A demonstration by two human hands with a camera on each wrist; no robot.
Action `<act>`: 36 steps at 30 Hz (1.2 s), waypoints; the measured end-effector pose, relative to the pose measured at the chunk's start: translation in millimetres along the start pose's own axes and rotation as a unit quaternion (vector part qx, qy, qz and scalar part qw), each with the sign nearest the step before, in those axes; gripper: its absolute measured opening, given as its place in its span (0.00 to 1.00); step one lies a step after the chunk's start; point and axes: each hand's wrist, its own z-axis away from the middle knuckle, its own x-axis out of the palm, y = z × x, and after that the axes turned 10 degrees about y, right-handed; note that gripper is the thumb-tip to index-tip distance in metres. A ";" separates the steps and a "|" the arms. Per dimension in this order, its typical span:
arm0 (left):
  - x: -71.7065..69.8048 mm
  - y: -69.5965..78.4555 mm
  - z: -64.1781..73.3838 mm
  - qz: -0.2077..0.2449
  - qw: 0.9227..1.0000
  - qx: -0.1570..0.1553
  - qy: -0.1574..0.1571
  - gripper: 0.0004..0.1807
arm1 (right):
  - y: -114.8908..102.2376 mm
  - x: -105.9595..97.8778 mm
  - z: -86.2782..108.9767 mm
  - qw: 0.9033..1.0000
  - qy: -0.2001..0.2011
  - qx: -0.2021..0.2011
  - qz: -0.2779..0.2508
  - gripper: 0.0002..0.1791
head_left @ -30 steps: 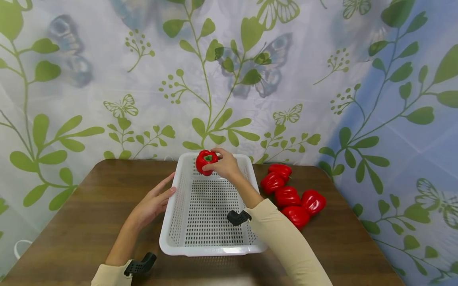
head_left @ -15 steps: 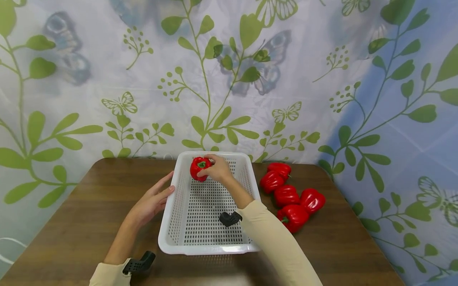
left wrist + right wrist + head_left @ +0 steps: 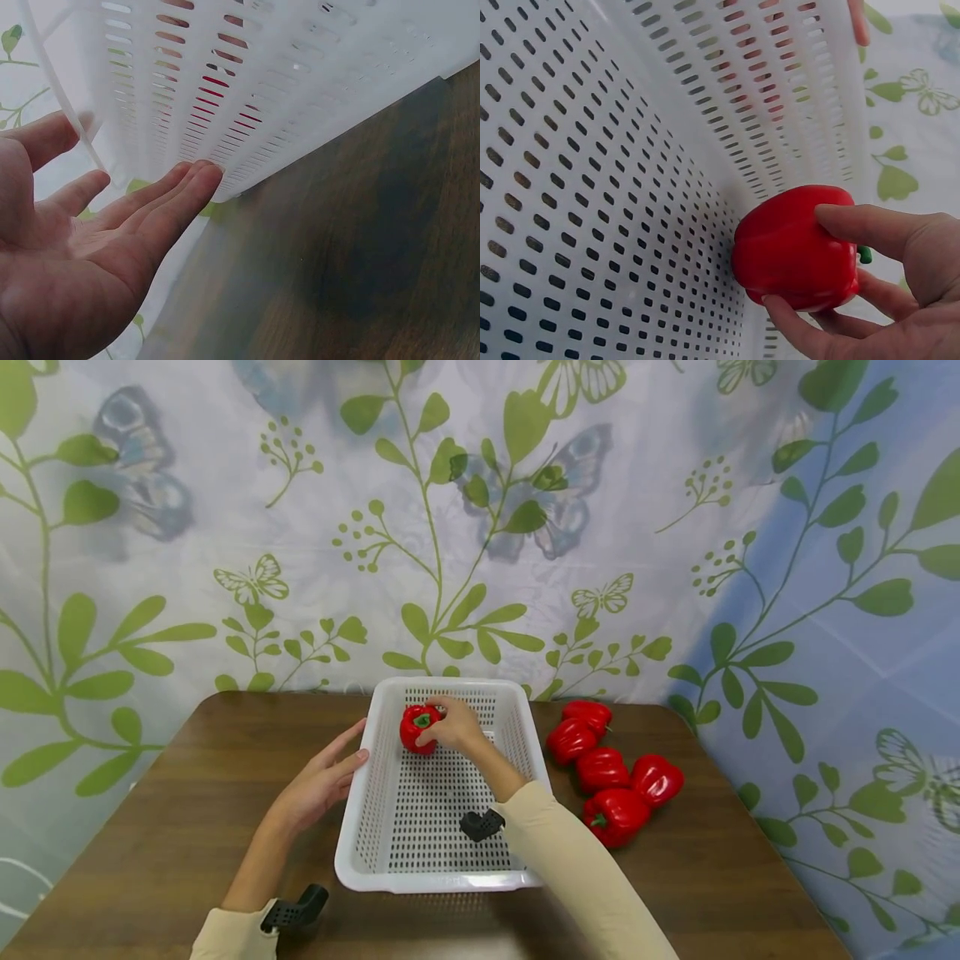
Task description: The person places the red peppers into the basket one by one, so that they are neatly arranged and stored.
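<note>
In the head view, my right hand (image 3: 459,728) holds a red bell pepper (image 3: 412,739) with a green stem inside a white perforated plastic basket (image 3: 442,882), low in its far left corner. The right wrist view shows thumb and fingers spread round the pepper (image 3: 795,244), its lower end close to the basket floor. My left hand (image 3: 318,787) is at the basket's outer left side with fingers extended. Seen from the left wrist, that hand (image 3: 112,247) has its fingertips right at the slotted wall, and one digit reaches to the rim.
Several more red bell peppers lie in a group on the wooden table (image 3: 187,793) to the right of the basket, the nearest one (image 3: 618,817) with its stem toward the basket. A leaf-patterned curtain (image 3: 480,527) hangs behind the table.
My right hand has moved the bell pepper left, then down into the basket's far left corner. One pepper on the table has turned so its stem shows. My left hand stays in place.
</note>
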 end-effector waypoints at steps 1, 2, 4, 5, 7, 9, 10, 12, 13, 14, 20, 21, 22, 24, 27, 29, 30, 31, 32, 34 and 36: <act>-0.3 0.4 0.3 -0.001 1.000 0.001 -0.001 0.36 | 0.2 0.6 0.0 1.000 -0.001 0.002 -0.002 0.39; -0.7 0.7 0.5 -0.002 1.000 0.002 -0.002 0.36 | 0.5 1.3 -0.1 1.000 -0.001 0.003 -0.003 0.39; -1.3 0.9 1.3 -0.005 1.000 0.002 -0.003 0.37 | 1.0 2.3 -0.1 1.000 -0.002 0.005 -0.003 0.39; -1.6 0.9 1.7 -0.008 1.000 0.001 -0.003 0.37 | 1.4 2.9 -0.1 1.000 -0.004 0.006 -0.004 0.39; -2.3 0.6 2.3 -0.011 1.000 0.001 -0.003 0.37 | 2.1 3.4 0.0 1.000 -0.007 0.008 -0.008 0.39; -2.5 0.5 2.2 -0.012 1.000 0.000 -0.003 0.37 | 2.2 3.4 0.4 1.000 -0.010 0.010 -0.011 0.39; -2.7 0.5 2.1 -0.013 1.000 0.000 -0.003 0.37 | 2.1 3.0 0.6 1.000 -0.011 0.010 -0.012 0.39; -2.6 0.7 1.5 -0.012 1.000 -0.001 -0.001 0.36 | 1.8 2.2 0.7 1.000 -0.013 0.011 -0.013 0.40; -2.5 1.0 1.2 -0.012 1.000 -0.001 0.000 0.36 | 1.5 1.7 0.8 1.000 -0.013 0.012 -0.013 0.40; -2.6 1.1 0.9 -0.012 1.000 -0.001 -0.002 0.36 | 1.0 1.3 0.8 1.000 -0.014 0.013 -0.013 0.40; -3.0 2.1 0.1 -0.010 1.000 0.001 -0.004 0.36 | 1.8 0.9 -0.6 1.000 -0.022 0.015 -0.012 0.41; -2.9 2.4 0.0 -0.010 1.000 0.001 -0.002 0.36 | 2.1 0.9 -0.9 1.000 -0.024 0.014 -0.013 0.41; -2.9 2.7 -0.2 -0.009 1.000 0.001 -0.003 0.36 | 2.7 1.0 -1.4 0.999 -0.025 0.013 -0.015 0.41; -2.7 3.2 -0.6 -0.010 1.000 0.001 -0.004 0.36 | 3.9 1.1 -2.6 0.999 -0.028 0.012 -0.019 0.41; -2.3 3.4 -1.8 -0.009 1.000 0.001 -0.006 0.36 | 5.1 0.7 -3.9 0.999 -0.027 0.012 -0.023 0.42; -2.1 3.5 -2.2 -0.008 1.000 0.000 -0.006 0.36 | 5.2 0.8 -4.9 0.999 -0.026 0.015 -0.024 0.43; -2.1 3.5 -2.1 -0.008 1.000 0.000 -0.006 0.36 | 4.9 0.7 -5.0 0.999 -0.025 0.015 -0.021 0.43; -2.1 3.4 -1.9 -0.007 1.000 -0.001 -0.005 0.36 | 4.3 0.2 -5.0 0.999 -0.023 0.016 -0.020 0.43; -2.2 3.4 -1.5 -0.006 1.000 -0.002 -0.005 0.36 | 3.7 -0.4 -5.0 0.999 -0.021 0.017 -0.018 0.44; -2.0 3.2 -1.0 -0.006 1.000 -0.003 -0.004 0.36 | 2.4 -2.5 -4.5 1.000 -0.017 0.018 -0.016 0.44; -1.8 2.9 -0.2 -0.005 1.000 -0.005 -0.004 0.36 | 1.3 -5.3 -3.6 1.000 -0.012 0.019 -0.019 0.44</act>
